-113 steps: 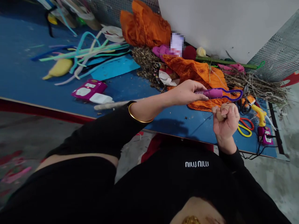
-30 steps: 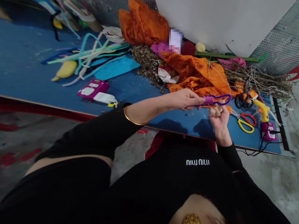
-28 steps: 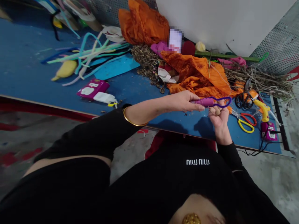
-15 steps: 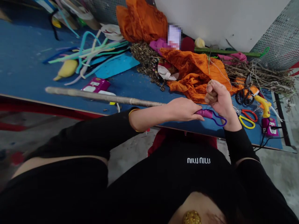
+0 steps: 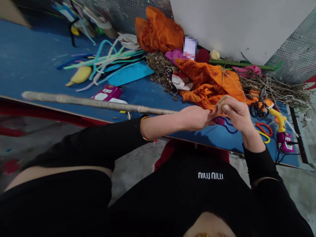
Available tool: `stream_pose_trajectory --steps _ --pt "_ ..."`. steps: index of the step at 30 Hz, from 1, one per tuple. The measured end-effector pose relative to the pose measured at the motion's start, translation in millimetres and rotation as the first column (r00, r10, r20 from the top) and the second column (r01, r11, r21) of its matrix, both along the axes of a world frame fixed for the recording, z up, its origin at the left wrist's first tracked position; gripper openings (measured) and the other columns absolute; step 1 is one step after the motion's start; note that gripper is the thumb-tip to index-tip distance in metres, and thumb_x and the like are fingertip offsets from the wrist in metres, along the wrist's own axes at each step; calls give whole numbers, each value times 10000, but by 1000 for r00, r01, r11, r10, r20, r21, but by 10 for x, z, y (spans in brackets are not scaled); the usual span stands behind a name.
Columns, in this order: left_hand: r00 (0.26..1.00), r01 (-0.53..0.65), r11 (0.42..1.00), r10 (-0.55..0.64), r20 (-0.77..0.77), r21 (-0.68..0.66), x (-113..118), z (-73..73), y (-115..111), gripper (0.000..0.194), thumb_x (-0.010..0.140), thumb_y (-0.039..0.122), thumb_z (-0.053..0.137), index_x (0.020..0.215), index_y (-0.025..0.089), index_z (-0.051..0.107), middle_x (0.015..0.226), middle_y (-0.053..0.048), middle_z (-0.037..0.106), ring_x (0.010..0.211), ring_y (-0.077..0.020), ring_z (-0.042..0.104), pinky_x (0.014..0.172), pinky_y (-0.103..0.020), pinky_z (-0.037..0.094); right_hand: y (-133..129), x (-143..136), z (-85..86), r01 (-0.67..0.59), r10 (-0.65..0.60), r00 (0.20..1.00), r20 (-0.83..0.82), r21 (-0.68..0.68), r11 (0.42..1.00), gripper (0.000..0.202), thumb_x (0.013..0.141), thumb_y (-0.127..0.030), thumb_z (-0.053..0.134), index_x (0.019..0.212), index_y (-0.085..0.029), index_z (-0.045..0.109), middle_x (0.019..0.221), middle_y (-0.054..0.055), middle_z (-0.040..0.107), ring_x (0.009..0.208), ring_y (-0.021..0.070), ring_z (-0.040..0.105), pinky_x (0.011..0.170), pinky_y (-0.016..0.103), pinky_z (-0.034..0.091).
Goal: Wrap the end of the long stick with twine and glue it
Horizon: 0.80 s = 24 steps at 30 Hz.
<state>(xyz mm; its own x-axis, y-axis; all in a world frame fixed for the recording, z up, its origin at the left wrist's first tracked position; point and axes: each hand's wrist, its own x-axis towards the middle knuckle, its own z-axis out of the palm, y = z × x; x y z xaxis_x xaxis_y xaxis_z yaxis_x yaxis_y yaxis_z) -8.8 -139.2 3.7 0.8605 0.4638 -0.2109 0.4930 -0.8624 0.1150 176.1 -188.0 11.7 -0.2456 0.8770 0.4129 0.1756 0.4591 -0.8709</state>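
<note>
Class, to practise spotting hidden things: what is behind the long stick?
Behind the long stick, a magenta box and a white piece partly show. The stick covers part of each, which cannot be seen.

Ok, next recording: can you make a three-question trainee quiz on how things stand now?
1. Multiple choice: What does the left hand hold? A) the blue sheet B) the stick C) the green rod
2. True or false: The yellow glue gun lies nearer the right hand than the left one.
3. Fill in the colour: One pair of scissors has a red handle and a ____ one.

Key: 1 B; 2 true; 3 yellow
</note>
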Motion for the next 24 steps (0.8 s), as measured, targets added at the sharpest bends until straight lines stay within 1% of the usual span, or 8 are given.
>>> stream_pose_trajectory --steps 2,4,10,14,17,20,22,24 --pt "999 33 998 -32 -6 49 7 -10 -6 421 1078 438 384 1347 201 603 1089 -107 776 842 -250 724 624 -303 416 -3 49 51 81 -86 996 38 113 990 489 942 -621 617 686 -210 683 833 48 639 884 184 645 841 337 534" --pt "999 53 995 -52 -13 81 13 -24 -9 378 1065 406 421 1268 191 655 1051 -109 778 840 -247 723 623 -306 406 -9 97 80 174 -185 981 54 161 972 490 940 -624 618 677 -213 665 831 42 613 900 188 640 875 344 530" --pt "999 -21 990 16 39 137 12 -46 28 382 1068 403 427 1222 145 663 1119 -133 759 923 -254 738 653 -306 421 -217 179 48 273 -370 900 231 365 890 411 1040 -448 506 713 -230 624 680 10 605 632 136 550 625 289 441" --pt "984 -169 980 162 81 101 20 -3 106 389 1069 408 401 1251 162 642 1132 -120 765 969 -260 736 690 -298 444 -453 121 -135 149 -408 844 348 578 802 349 1021 -306 530 683 -232 576 615 -3 613 529 117 477 543 286 364" --pt "966 -246 969 243 91 19 20 53 193 406 1060 444 382 1234 181 639 1113 -109 766 976 -267 721 713 -300 438 -586 83 -388 60 -381 843 379 638 768 276 1013 -239 533 744 -228 592 566 -21 561 497 114 430 527 284 328" --pt "938 -242 951 280 203 -192 -1 96 300 335 1021 409 424 1088 173 652 997 -77 740 872 -222 676 711 -286 415 -653 116 -685 96 -348 855 384 543 835 295 1035 -234 490 764 -211 604 560 -21 519 506 113 422 540 281 318" --pt "903 -185 902 313 296 -390 -19 105 365 293 986 404 460 930 169 625 822 -32 669 726 -165 601 673 -269 389 -655 162 -870 189 -282 911 301 302 934 311 1020 -302 538 736 -207 622 577 -14 524 525 112 434 557 283 321" --pt "866 -119 838 350 357 -532 -26 99 406 333 956 467 502 819 174 580 689 10 562 621 -125 505 632 -261 354 -626 192 -1025 267 -265 953 145 9 964 358 979 -415 610 690 -205 633 601 -6 545 557 112 465 581 282 340"
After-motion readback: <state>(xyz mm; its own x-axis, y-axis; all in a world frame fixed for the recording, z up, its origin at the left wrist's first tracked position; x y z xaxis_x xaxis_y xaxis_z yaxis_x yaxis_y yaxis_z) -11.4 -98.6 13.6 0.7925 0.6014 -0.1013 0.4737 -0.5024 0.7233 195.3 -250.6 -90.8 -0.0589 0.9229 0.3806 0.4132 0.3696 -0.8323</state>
